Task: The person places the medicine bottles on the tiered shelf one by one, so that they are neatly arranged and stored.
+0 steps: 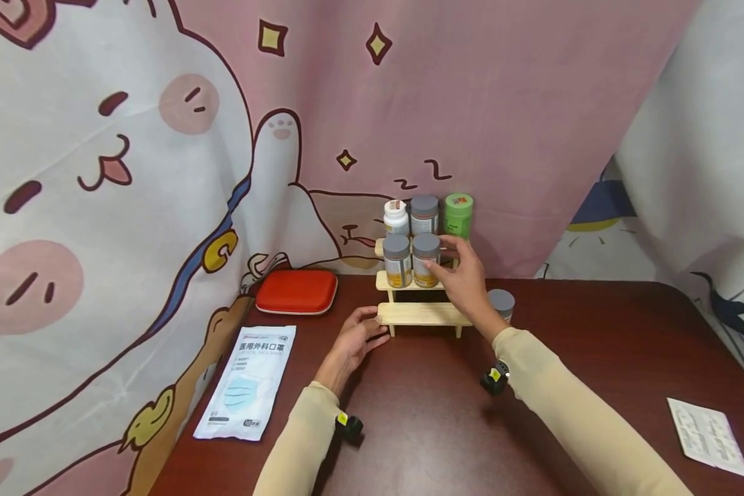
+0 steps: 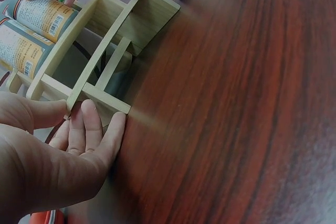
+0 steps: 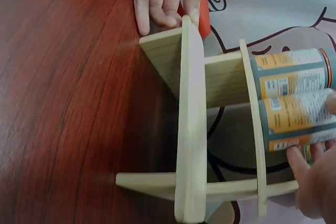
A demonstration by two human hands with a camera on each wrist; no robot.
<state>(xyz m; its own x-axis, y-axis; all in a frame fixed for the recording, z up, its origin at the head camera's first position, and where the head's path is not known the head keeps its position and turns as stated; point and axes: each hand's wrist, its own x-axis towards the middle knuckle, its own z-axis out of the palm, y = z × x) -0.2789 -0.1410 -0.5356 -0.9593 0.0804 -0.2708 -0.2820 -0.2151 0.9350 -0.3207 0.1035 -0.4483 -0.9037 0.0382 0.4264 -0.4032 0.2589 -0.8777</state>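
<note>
A small three-step wooden rack (image 1: pixel 423 314) stands on the table. My left hand (image 1: pixel 355 337) holds the left end of its lowest step; in the left wrist view the thumb (image 2: pixel 50 113) lies on the board's edge and the fingers come from below. On the middle step, my right hand (image 1: pixel 466 281) grips a grey-lidded jar (image 1: pixel 424 267) with a yellow and white label, thumb in front and fingers behind. A matching jar (image 1: pixel 397 265) stands upright just left of it. The top step bears a white bottle (image 1: pixel 396 219), a grey-lidded jar (image 1: pixel 424 213) and a green canister (image 1: pixel 458 215).
Another grey-lidded jar (image 1: pixel 501 302) stands on the table right of the rack, partly behind the right forearm. At left lie a red zip case (image 1: pixel 296 291) and a face mask packet (image 1: pixel 246 383). A white printed card (image 1: pixel 709 435) lies far right. A patterned curtain (image 1: pixel 502 124) hangs behind.
</note>
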